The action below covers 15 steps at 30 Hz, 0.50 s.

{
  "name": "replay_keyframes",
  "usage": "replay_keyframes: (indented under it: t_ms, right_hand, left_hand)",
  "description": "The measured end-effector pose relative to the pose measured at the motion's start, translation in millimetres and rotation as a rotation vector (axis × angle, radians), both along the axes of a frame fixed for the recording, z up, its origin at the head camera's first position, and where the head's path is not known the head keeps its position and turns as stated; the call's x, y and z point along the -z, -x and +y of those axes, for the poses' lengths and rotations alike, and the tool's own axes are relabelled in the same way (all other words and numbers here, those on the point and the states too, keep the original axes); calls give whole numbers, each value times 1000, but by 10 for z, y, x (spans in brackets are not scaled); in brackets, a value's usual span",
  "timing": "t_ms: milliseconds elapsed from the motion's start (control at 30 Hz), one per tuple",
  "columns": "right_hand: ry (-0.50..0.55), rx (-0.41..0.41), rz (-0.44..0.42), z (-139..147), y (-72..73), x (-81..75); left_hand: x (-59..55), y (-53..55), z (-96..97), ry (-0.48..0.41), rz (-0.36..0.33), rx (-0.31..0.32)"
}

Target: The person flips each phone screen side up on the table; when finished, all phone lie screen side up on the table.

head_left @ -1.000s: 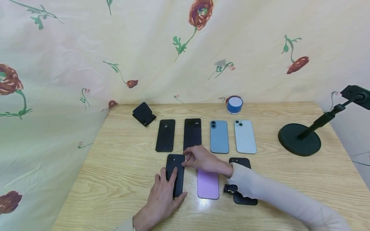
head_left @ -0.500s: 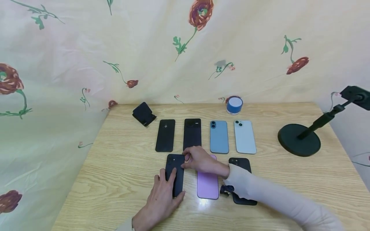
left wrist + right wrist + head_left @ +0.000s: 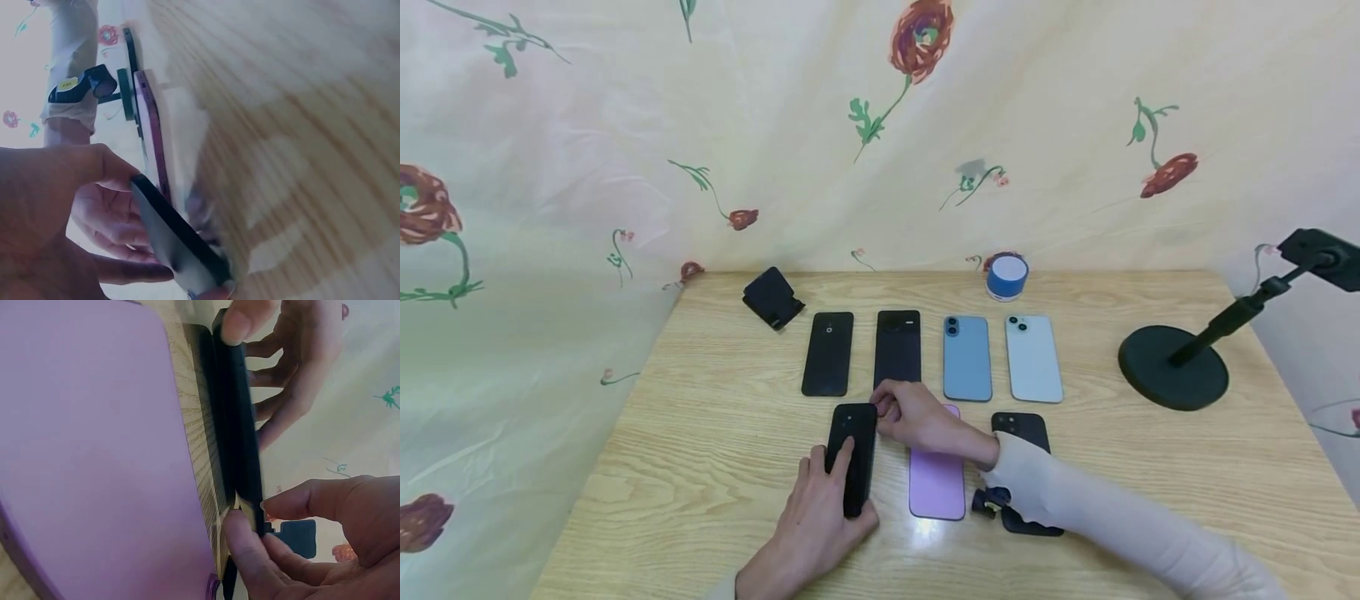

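A black phone (image 3: 860, 425), camera side up, is held at the front of the table, left of a purple phone (image 3: 937, 487). My left hand (image 3: 812, 521) grips its lower part, thumb at the lower right edge and fingers over its back. At the upper right corner my right hand (image 3: 913, 417) pinches the edge; the right wrist view shows thumb and fingers meeting on the phone (image 3: 239, 425). A gap and shadow under it show it tilted off the table. My right forearm partly covers the purple phone and another black phone (image 3: 1026, 429).
Behind, a row holds two black phones (image 3: 828, 354) (image 3: 898, 346), a blue phone (image 3: 967, 358) and a pale phone (image 3: 1034, 358). Farther back are a folded black stand (image 3: 772, 297) and a blue-and-white cylinder (image 3: 1007, 277). A black round-based stand (image 3: 1172, 367) is at right.
The black phone lay flat and now tilts up from the table, its back looking darker. Both hands stay at nearly the same place on it.
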State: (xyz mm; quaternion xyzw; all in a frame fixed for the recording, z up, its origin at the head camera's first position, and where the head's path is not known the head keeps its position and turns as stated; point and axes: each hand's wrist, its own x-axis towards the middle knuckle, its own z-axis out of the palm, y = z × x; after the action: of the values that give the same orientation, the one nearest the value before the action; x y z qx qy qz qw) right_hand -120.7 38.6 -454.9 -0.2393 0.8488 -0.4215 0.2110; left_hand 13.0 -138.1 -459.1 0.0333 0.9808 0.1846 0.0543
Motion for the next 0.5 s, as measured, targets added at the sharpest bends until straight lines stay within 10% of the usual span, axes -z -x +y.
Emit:
replay_keyframes:
  t_ms: [500]
  right_hand:
    - [141,-57,-163,9,-103,12]
  left_hand:
    - [-134,25,-150,-419,-104,53]
